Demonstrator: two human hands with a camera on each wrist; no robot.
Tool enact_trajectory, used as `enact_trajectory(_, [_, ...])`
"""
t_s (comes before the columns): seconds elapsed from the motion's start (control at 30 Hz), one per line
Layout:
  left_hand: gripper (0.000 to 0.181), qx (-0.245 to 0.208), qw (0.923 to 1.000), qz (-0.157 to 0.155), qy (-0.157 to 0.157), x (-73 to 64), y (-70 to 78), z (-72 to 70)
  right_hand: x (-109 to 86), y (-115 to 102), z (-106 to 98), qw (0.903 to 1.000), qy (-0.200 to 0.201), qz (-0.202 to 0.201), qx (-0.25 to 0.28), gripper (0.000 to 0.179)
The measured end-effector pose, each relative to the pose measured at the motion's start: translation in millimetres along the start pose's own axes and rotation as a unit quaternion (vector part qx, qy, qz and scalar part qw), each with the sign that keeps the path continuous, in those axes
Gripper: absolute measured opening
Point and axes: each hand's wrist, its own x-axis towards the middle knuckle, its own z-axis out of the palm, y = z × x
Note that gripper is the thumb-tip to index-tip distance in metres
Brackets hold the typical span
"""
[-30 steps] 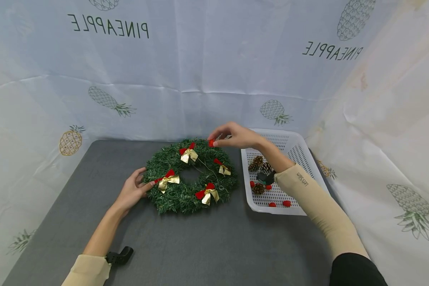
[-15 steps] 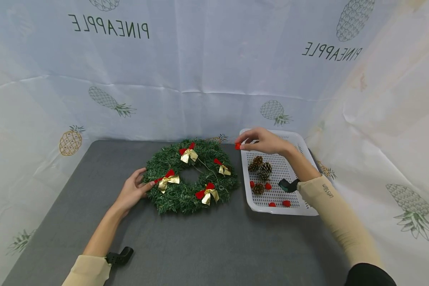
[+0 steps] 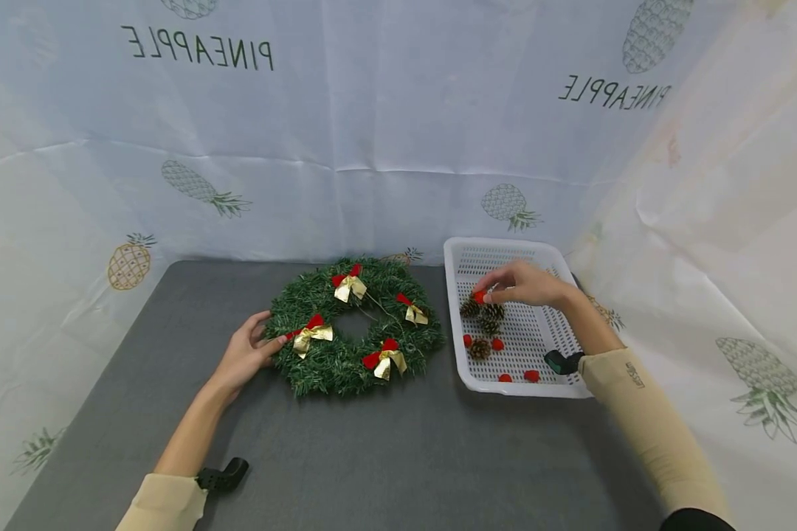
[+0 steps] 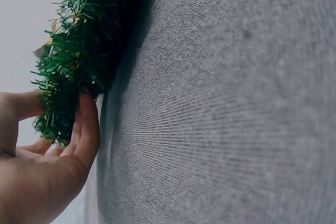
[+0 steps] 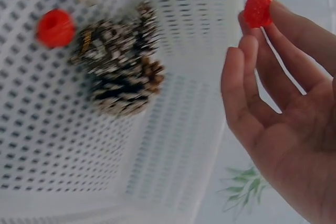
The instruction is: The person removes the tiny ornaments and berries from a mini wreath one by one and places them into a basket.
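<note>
A green wreath (image 3: 342, 372) with several red and gold bows (image 3: 312, 337) lies flat on the dark grey table. My left hand (image 3: 244, 355) grips the wreath's left edge; in the left wrist view the thumb is on one side of the greenery and the fingers are on the other. Between thumb and fingertips, my right hand (image 3: 530, 285) pinches a small red berry ornament (image 5: 257, 10). That hand is above the white basket (image 3: 531, 389), over a cluster of pinecones (image 5: 118, 69). In the right wrist view, another red berry (image 5: 56, 28) lies near them.
Several more red berries (image 3: 531, 376) lie in the basket's near part. The basket stands right of the wreath, with a gap of bare table (image 3: 432, 276) between. A pineapple-print curtain (image 3: 398, 133) hangs behind and at both sides.
From above the wreath's back right edge, my right hand has moved right and then nearer to me, over the basket, with the red berry still pinched. My left hand stays on the wreath.
</note>
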Motion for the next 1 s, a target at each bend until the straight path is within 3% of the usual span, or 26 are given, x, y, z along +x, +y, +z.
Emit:
enact_trajectory(0.2, [0.090,0.002,1.0000,-0.002,-0.001,0.2,-0.5,0.0,-5.7,18.6,6.8,0.9982,-0.058,0.015,0.011,0.030])
enact_trajectory(0.4, [0.089,0.005,1.0000,-0.002,-0.002,0.6,-1.4,-1.3,-7.8,26.6,13.6,0.9932,-0.112,0.030,-0.010,0.030])
enact_trajectory(1.0, [0.091,0.006,1.0000,-0.005,-0.003,1.5,-1.0,-1.1,1.3,16.8,16.4,0.9734,-0.219,0.054,-0.039,0.025])
